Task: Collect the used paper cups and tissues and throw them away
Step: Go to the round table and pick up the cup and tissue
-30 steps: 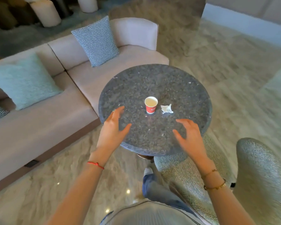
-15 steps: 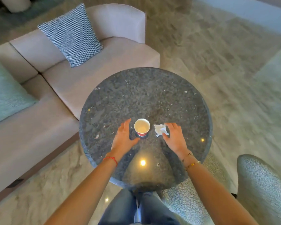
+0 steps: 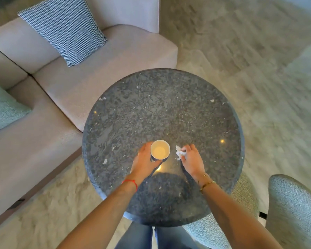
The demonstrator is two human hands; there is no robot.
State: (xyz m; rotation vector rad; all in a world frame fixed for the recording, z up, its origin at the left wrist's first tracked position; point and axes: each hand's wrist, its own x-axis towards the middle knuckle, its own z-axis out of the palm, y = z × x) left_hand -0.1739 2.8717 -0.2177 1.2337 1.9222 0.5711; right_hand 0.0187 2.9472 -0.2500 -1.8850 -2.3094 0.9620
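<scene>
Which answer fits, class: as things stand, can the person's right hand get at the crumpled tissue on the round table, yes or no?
Probably yes. The right hand is already at the tissue, fingers curled on it, with nothing between them; the paper cup stands apart, by the left hand.

The single head-worn view looks steeply down from just above the round dark speckled stone table [image 3: 162, 108], facing twelve o'clock toward the beige fabric sofa [image 3: 101, 76] at ten o'clock.

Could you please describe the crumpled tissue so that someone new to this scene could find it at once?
Start at the round dark speckled stone table. Near its middle, the right hand pinches a small crumpled white tissue. Unlike the round paper cup beside it, it is shapeless and white.
</scene>
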